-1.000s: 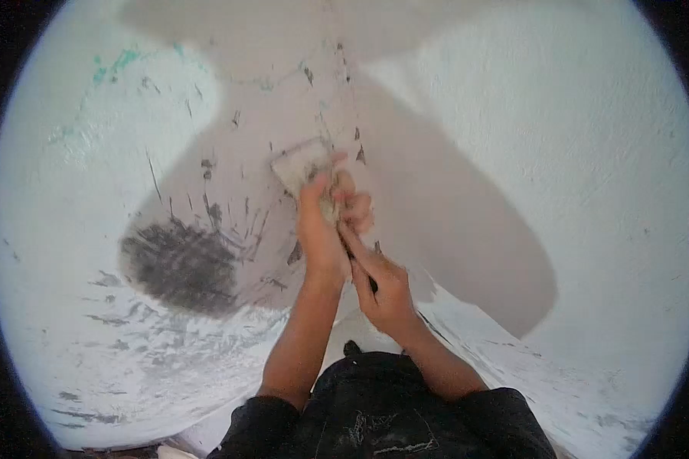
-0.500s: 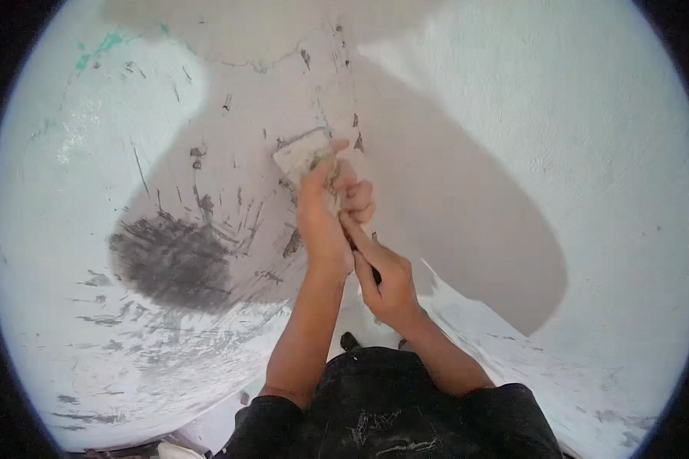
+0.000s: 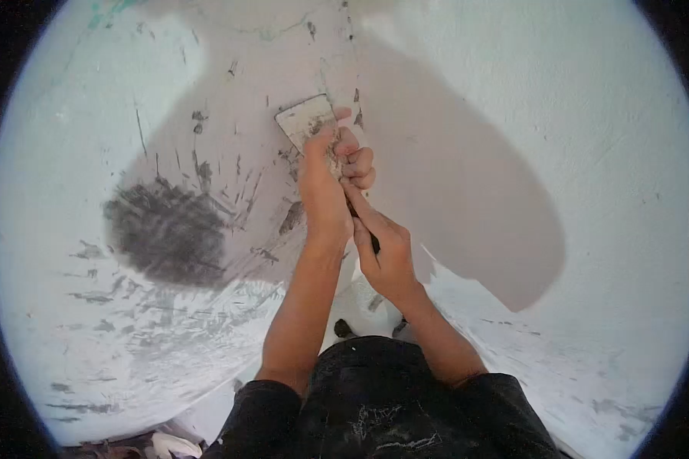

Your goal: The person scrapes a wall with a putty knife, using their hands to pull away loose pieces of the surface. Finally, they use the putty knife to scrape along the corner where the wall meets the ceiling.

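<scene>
Both of my hands are on one scraper [image 3: 311, 116], a flat pale blade smeared with residue, with a dark handle. My left hand [image 3: 324, 183] is wrapped round the blade's lower part, thumb on its face and fingers curled at its right side. Just below and to the right, my right hand [image 3: 383, 256] grips the dark handle, its index finger stretched along it. The blade's wide edge points up, over the shaded wall surface. Whether that edge touches the wall, I cannot tell.
A pale wall [image 3: 467, 176] with a corner line surrounds the hands. It bears a large dark patch [image 3: 168, 233] at left, with streaks and chips. Dark shoes [image 3: 344, 329] show below. Debris with a whitish object [image 3: 174, 446] lies at the bottom left.
The scraper and both hands sit a little higher in the view, and the wall marks have also shifted up. The blade's face shows more clearly. Both hands keep their hold.
</scene>
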A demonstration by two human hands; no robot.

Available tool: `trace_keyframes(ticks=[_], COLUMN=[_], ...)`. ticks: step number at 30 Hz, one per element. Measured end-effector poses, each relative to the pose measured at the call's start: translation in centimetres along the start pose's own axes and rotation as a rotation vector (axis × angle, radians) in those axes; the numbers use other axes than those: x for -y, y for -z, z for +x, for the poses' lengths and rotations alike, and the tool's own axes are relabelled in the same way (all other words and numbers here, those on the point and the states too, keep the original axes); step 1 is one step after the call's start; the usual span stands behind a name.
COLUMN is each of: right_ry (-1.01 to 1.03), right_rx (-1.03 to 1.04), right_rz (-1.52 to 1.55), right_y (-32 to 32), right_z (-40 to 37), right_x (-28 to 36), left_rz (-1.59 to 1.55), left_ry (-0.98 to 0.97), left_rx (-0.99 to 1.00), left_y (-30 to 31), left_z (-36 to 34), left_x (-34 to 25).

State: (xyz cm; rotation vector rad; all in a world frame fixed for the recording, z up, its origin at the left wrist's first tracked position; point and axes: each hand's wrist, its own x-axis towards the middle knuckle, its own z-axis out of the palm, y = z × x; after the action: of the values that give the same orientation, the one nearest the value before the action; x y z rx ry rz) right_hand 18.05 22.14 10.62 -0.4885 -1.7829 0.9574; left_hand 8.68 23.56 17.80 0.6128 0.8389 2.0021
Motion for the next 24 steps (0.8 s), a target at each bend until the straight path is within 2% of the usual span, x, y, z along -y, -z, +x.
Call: trace_keyframes(ticks=[4, 7, 9, 13, 16, 19, 21, 24], right_ry=[0.039, -0.023, 0.051, 0.045, 0.113, 0.105, 0.035, 0.046], right_rx=[0.008, 0.029, 0.003, -0.014, -0.039, -0.078, -0.015, -0.022], right_rz=[0.015, -0.033, -0.035, 0.002, -0.050, -0.011, -0.020, -0.036], right_y=[-0.4, -0.1, -0.3, 0.0, -0.1, 0.9, 1.7, 1.1], right_z=[0.2, -0.1, 0.0, -0.1, 1.3, 3.1, 2.7, 0.8], right_x=[-0.1, 0.3, 0.3, 0.4, 0.4, 2.7, 4.5, 3.5], left_rz=[-0.004, -0.010, 0.003, 0.003, 0.016, 0.110, 0.022, -0.065], left_ry=[0.028, 0.002, 0.033, -0.007, 0.002, -0.125, -0.074, -0.008], left_rx=[-0.019, 0.025, -0.017, 0.004, -0.020, 0.024, 0.122, 0.099], left_y=[0.6, 0.4, 0.6, 0.1, -1.1, -3.6, -3.7, -1.6], left_z=[0.2, -0.1, -0.4, -0.4, 0.4, 0.9, 0.1, -0.9], left_x=[-0.3, -0.2, -0.3, -0.1, -0.9, -2.7, -3.6, -2.1])
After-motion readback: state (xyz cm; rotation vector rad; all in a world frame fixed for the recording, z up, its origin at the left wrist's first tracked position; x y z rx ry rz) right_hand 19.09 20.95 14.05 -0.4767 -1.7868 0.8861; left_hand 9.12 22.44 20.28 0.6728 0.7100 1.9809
